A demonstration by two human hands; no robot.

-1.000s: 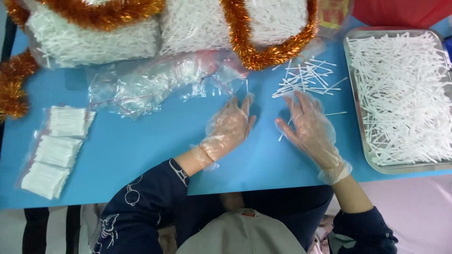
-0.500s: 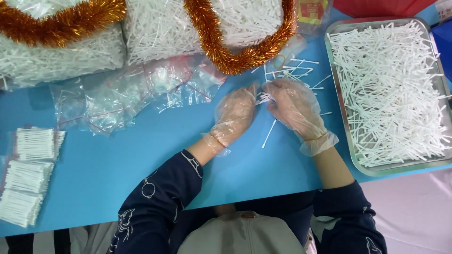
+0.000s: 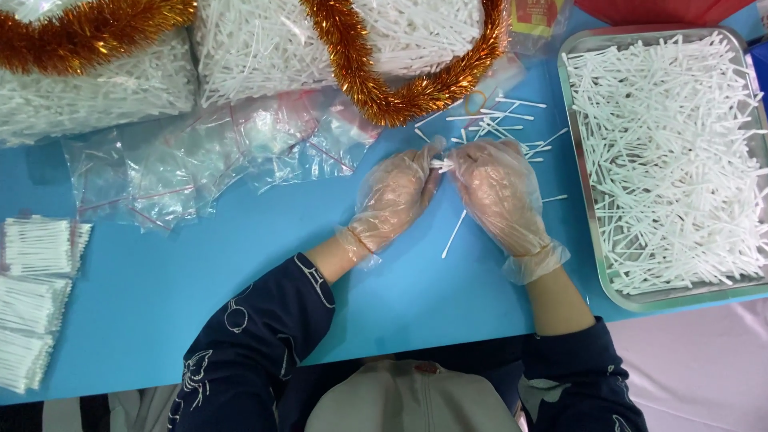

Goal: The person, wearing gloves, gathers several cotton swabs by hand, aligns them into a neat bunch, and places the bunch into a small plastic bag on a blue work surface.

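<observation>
A small bundle of white swabs [image 3: 442,165] sits pinched between both gloved hands above the blue table [image 3: 240,280]; the left hand [image 3: 394,196] and right hand [image 3: 500,190] close fingertips on it; loose swabs [image 3: 500,120] lie just beyond; a metal tray [image 3: 588,208] of swabs stands right.

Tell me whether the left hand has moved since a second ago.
Yes. The left hand has moved up the table toward the orange tinsel and closer to the right hand, now pinching white sticks between them.
</observation>
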